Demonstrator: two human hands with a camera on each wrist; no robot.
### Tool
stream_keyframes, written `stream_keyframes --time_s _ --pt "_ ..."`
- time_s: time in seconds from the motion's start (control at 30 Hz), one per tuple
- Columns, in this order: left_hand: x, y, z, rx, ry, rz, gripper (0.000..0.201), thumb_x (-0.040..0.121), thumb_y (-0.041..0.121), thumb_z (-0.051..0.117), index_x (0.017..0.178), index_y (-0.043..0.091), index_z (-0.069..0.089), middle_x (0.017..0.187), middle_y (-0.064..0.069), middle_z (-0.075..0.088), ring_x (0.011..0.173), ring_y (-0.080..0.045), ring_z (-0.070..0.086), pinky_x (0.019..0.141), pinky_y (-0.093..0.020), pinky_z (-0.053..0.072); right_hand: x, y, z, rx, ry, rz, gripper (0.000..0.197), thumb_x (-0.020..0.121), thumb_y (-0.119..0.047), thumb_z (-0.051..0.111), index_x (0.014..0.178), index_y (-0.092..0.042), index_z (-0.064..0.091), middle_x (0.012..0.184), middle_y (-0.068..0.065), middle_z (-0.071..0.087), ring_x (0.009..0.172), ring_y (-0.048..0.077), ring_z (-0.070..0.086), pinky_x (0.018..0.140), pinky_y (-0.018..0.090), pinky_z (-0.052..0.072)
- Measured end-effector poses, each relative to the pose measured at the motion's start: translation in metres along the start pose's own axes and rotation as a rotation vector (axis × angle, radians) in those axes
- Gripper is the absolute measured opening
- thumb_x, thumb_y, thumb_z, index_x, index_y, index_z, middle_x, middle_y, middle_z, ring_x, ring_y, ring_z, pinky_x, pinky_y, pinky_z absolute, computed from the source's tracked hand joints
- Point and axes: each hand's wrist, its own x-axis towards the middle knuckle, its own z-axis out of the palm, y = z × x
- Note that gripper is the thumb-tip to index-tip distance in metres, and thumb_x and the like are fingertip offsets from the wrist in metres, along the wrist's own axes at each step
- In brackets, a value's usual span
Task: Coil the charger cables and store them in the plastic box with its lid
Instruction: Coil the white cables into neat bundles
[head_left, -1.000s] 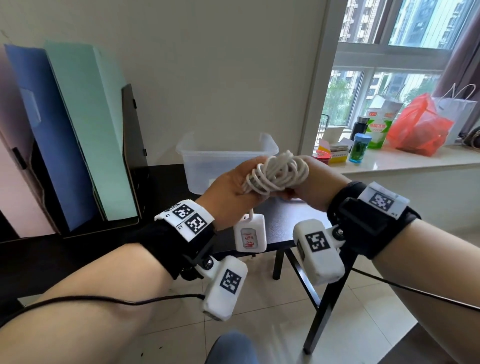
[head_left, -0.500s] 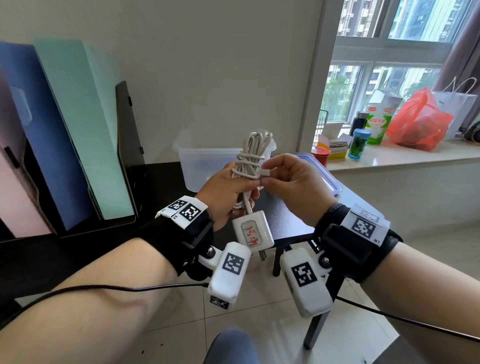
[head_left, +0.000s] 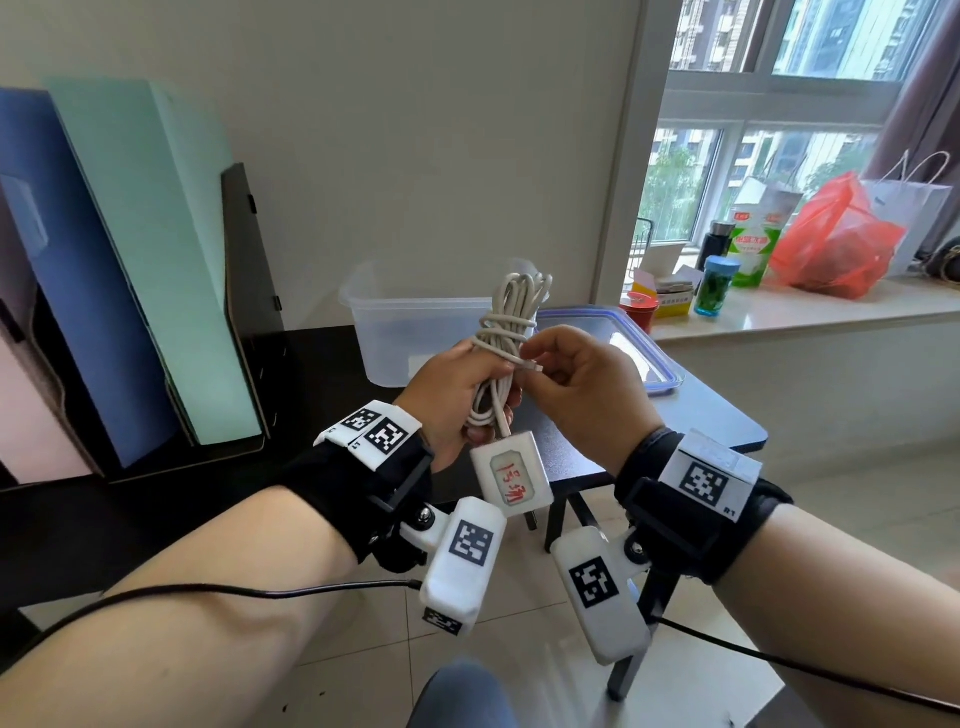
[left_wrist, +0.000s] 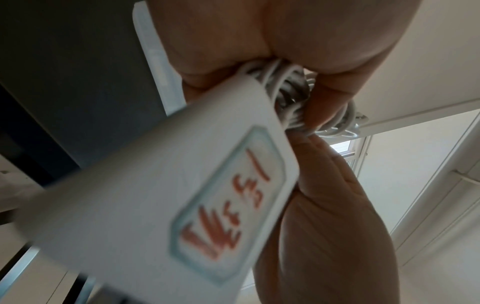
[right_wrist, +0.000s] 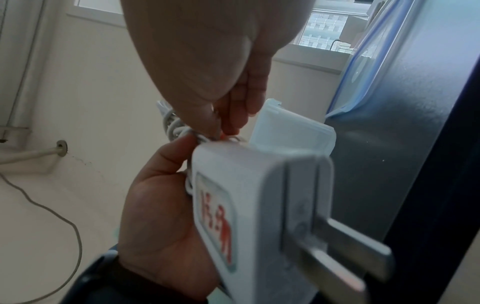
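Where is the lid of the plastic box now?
In the head view the lid lies flat on the black table, right of the plastic box, behind the right hand.

The cable (head_left: 511, 332) and charger brick (head_left: 511, 480) are white, with red handwriting on the brick's label. The lid (head_left: 657, 364) is edged in blue; black-and-white checker tags are seen on the wristbands (head_left: 376, 434).

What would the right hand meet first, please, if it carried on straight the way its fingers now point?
The right hand points left at the coiled cable in the left hand. It would meet that bundle almost at once; it already pinches the cable's end, though depth is hard to judge.
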Motion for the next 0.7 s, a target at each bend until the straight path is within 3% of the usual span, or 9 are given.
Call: stream_keyframes --time_s 0.13,0.3,0.37,0.47,0.57,0.7 --pt "0.0016 -0.0018 -0.0008 0.047 0.002 0.005 0.005 0.085 0.011 0.048 0.085 0.009 0.053 0.055 -0.006 0.050 0.041 -0.017 0.039 0.037 -0.016 0.023 0.0000 0.0012 -0.0007 -0.116 0.052 -0.083 0.011 0.077 -0.020 0.068 0.087 -0.016 0.071 0.072 0.000 0.071 0.060 0.011 0.062 0.062 0.008 0.047" --pt "0.0026 -0.0010 0.0013 0.057 0.016 0.001 0.008 0.084 0.015 0.053 0.081 0.008 0.055 0.056 -0.005 0.049 0.046 -0.017 0.037 0.039 -0.018 0.024 -0.0007 0.0014 0.0058 -0.238 0.174 -0.207 0.024 0.074 -0.033 0.055 0.084 -0.019 0.072 0.067 0.003 0.069 0.057 0.019 0.061 0.060 0.025 0.050" --pt "0.0025 -0.0013 0.0037 0.037 0.011 -0.004 0.010 0.088 0.015 0.051 0.089 0.006 0.055 0.060 -0.008 0.046 0.047 -0.016 0.036 0.038 -0.017 0.024 0.0004 0.0008 0.0085 -0.273 0.198 -0.214 0.019 0.073 -0.030 0.052 0.078 -0.018 0.067 0.060 0.003 0.063 0.054 0.023 0.054 0.055 0.028 0.047" --pt "0.0023 -0.0031 0.0066 0.010 0.015 0.010 0.015 0.091 0.017 0.050 0.102 0.007 0.052 0.067 -0.008 0.044 0.049 -0.014 0.036 0.035 -0.017 0.025 0.0017 -0.0022 0.0089 -0.250 0.168 -0.184 0.004 0.074 -0.022 0.053 0.070 -0.022 0.055 0.053 -0.007 0.047 0.052 0.015 0.040 0.052 0.023 0.037" --pt "0.0028 -0.0047 0.0058 0.007 0.030 0.021 0.023 0.091 0.018 0.052 0.110 0.006 0.051 0.068 -0.006 0.047 0.047 -0.011 0.040 0.034 -0.018 0.026 0.0031 -0.0004 0.0080 -0.176 0.123 -0.138 0.016 0.073 -0.021 0.050 0.066 -0.034 0.045 0.050 -0.013 0.044 0.051 0.005 0.044 0.049 0.009 0.032" --pt "0.0009 -0.0058 0.0036 -0.010 0.016 0.023 0.015 0.092 0.017 0.049 0.102 0.006 0.051 0.064 -0.005 0.048 0.047 -0.012 0.039 0.035 -0.018 0.024 0.0032 0.0016 0.0050 -0.148 0.074 -0.226 0.018 0.073 -0.014 0.051 0.082 -0.030 0.048 0.047 -0.015 0.042 0.051 -0.002 0.045 0.050 0.007 0.033"
